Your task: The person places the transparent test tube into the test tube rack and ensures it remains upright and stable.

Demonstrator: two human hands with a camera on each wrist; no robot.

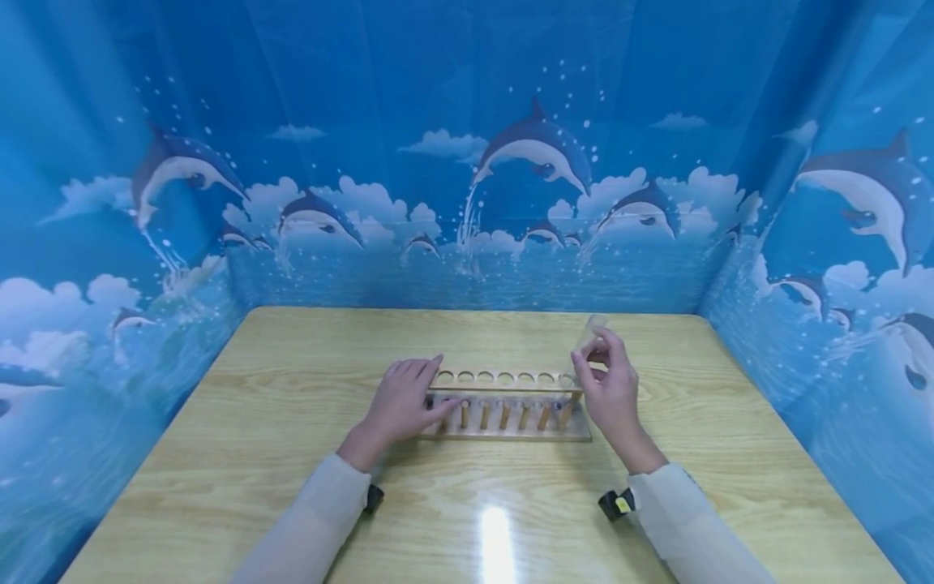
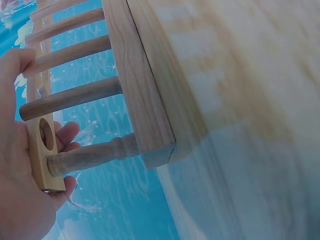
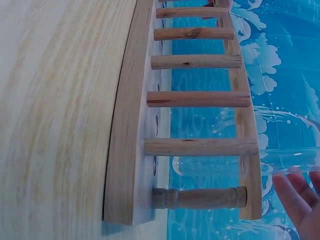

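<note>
Two hands on one rack, that's what I've got. Nearest me, at 6 o'clock, glare on the table (image 1: 292,454) and both sleeves coming in from 7 and 5. Left hand (image 1: 404,403) sits at the rack's (image 1: 508,405) 9 o'clock end, fingers curled round the top rail there, thumb on the near side; the left wrist view shows the rail's end hole and a turned post (image 2: 95,155) right against the palm, so that hand is grasping the rack. Rack stands flat at table centre, pegs along the near side, a row of holes on top. Right hand (image 1: 611,388) is at the rack's 3 o'clock end, pinching a clear tube (image 1: 589,332) between fingertips, tube tilted, its top leaning toward 1 o'clock. In the right wrist view the tube (image 3: 220,165) passes through the end hole, rounded bottom just short of the base board, fingertips (image 3: 295,192) on its upper part. Beyond, at 12 o'clock, a blue dolphin backdrop (image 1: 533,150).
</note>
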